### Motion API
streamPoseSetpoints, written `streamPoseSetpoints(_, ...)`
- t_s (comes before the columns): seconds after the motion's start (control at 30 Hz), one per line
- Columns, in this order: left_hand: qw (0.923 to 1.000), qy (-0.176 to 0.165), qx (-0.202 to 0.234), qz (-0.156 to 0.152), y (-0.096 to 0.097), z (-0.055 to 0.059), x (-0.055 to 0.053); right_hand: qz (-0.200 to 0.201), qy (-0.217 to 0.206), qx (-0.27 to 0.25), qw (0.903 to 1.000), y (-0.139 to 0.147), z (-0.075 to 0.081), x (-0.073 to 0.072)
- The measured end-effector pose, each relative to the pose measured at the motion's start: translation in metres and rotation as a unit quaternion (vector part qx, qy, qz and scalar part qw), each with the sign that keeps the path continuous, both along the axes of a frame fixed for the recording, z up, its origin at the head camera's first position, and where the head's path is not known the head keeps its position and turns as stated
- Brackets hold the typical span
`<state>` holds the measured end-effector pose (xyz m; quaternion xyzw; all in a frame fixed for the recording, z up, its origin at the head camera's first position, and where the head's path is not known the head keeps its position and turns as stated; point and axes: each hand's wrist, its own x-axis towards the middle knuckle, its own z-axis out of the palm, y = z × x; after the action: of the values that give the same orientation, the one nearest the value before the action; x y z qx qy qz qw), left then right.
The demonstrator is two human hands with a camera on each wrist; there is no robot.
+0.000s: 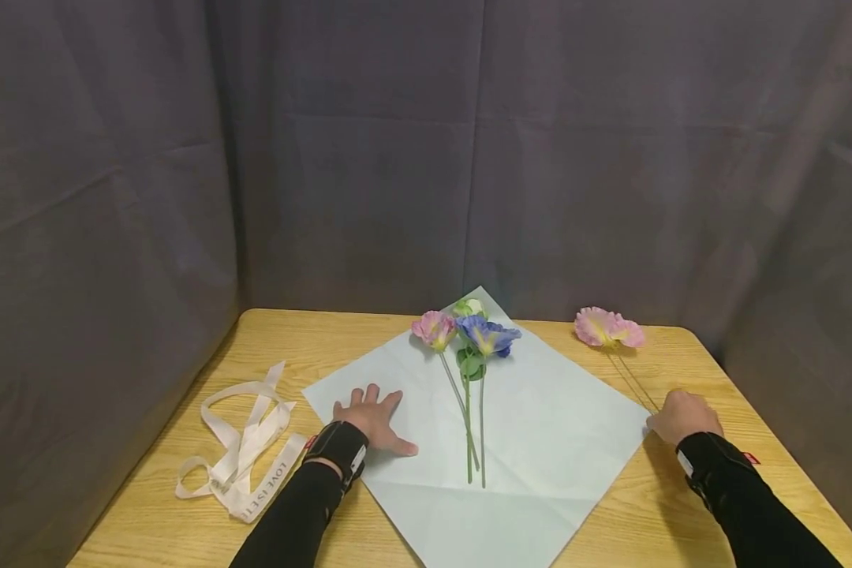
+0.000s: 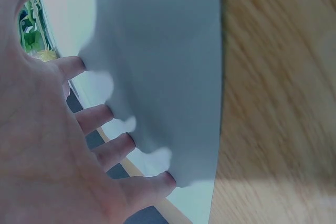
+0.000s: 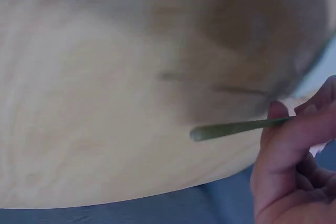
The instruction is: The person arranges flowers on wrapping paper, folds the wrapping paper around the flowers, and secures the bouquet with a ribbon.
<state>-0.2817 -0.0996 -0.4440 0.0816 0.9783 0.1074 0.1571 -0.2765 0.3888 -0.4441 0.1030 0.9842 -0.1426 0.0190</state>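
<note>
My left hand (image 1: pixel 372 422) rests with fingers spread on the left part of a pale wrapping paper sheet (image 1: pixel 554 434). In the left wrist view its fingertips press on the paper near the edge. On the sheet lie a pink flower (image 1: pixel 434 329), a blue flower (image 1: pixel 488 335) and a whitish bloom (image 1: pixel 474 306), stems towards me. At the paper's right corner, my right hand (image 1: pixel 685 416) pinches a green flower stem (image 3: pixel 231 128), whose cut end sticks out past the fingers. Pink flowers (image 1: pixel 598 326) lie beyond this hand, with thin stems running down to it.
A loose heap of white ribbon (image 1: pixel 244 457) with printed letters lies left of the paper. Grey curtains (image 1: pixel 369 158) hang behind and at both sides of the wooden table (image 1: pixel 319 331). The sheet's near corner reaches the bottom of the head view.
</note>
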Motion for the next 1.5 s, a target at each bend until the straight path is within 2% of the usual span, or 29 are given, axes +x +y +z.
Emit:
streamPoseSetpoints(0.13, 1.0000, -0.002, 0.002, 0.001, -0.002, 0.000, -0.001, 0.001, 0.038, -0.061, 0.9974, -0.027, 0.019, -0.010)
streamPoseSetpoints(0.23, 1.0000, -0.002, 0.003, 0.001, -0.005, -0.002, -0.004, 0.021, 0.068, -0.098, 0.9926, -0.054, 0.037, -0.019)
streamPoseSetpoints(0.33, 1.0000, -0.002, 0.000, 0.003, -0.007, -0.003, -0.005, 0.033, 0.071, -0.139, 0.9872, -0.088, 0.052, -0.026)
streamPoseSetpoints(0.43, 1.0000, -0.001, -0.001, 0.003, -0.008, -0.002, -0.003, 0.037, 0.070, -0.179, 0.9805, -0.121, 0.060, -0.029)
streamPoseSetpoints(0.6, 1.0000, 0.000, 0.000, 0.001, -0.007, 0.001, 0.000, 0.042, 0.068, -0.241, 0.9672, -0.171, 0.063, -0.031)
streamPoseSetpoints(0.77, 1.0000, 0.002, -0.003, 0.006, -0.006, 0.000, -0.001, 0.043, 0.065, -0.288, 0.9546, -0.213, 0.056, -0.031)
streamPoseSetpoints(1.03, 1.0000, -0.005, 0.004, 0.005, -0.003, -0.001, -0.001, 0.051, 0.068, -0.300, 0.9501, -0.251, 0.027, -0.030)
streamPoseSetpoints(1.13, 1.0000, -0.005, 0.006, 0.005, -0.003, -0.001, 0.000, 0.061, 0.072, -0.293, 0.9515, -0.256, 0.015, -0.028)
streamPoseSetpoints(1.3, 1.0000, -0.002, 0.005, 0.002, -0.001, -0.001, 0.001, 0.065, 0.076, -0.265, 0.9591, -0.257, -0.001, -0.028)
streamPoseSetpoints(1.5, 1.0000, -0.001, 0.004, 0.001, 0.001, 0.001, 0.002, 0.081, 0.070, -0.238, 0.9654, -0.256, -0.012, -0.028)
